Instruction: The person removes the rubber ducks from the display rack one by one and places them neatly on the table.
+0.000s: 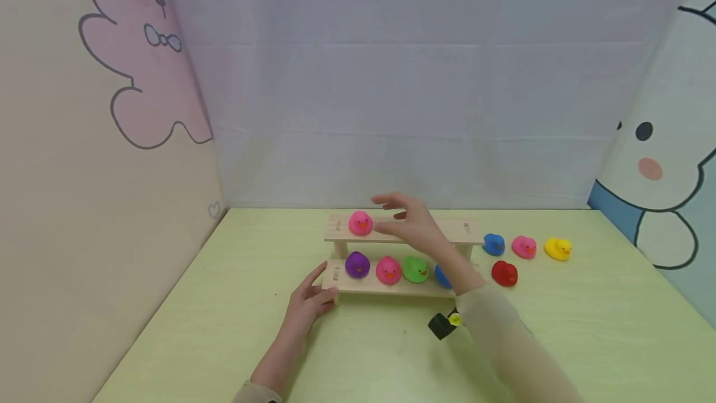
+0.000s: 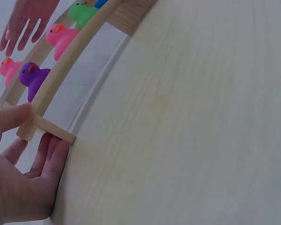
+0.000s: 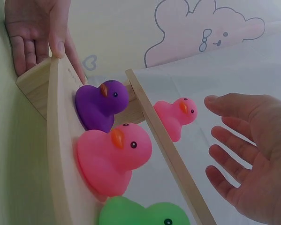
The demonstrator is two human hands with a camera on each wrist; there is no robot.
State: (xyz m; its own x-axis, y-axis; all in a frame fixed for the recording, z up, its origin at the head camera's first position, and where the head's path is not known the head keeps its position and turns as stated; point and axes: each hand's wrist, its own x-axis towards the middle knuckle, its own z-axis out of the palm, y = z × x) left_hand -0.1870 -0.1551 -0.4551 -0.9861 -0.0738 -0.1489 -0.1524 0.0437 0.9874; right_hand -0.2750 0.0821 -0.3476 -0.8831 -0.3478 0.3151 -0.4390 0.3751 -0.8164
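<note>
A two-step wooden shelf (image 1: 391, 289) stands on the table. My left hand (image 1: 306, 303) grips the left end of its lower board, thumb on the top face and fingers round the end support (image 2: 53, 129). A pink rubber duck (image 1: 360, 223) sits at the left of the upper board. Just right of that duck my right hand (image 1: 411, 224) hovers with fingers spread and nothing in them. Along the lower board sit a purple duck (image 1: 357, 265), another pink duck (image 1: 388, 270), a green duck (image 1: 416, 269) and a blue duck (image 1: 442, 277), partly hidden by the right forearm.
On the table right of the shelf lie a blue duck (image 1: 494, 244), a pink duck (image 1: 524, 247), a yellow duck (image 1: 558, 249) and a red duck (image 1: 504, 273). A small black object (image 1: 442, 326) with a yellow part shows beside the right sleeve. A pale curtain (image 1: 414, 111) hangs behind.
</note>
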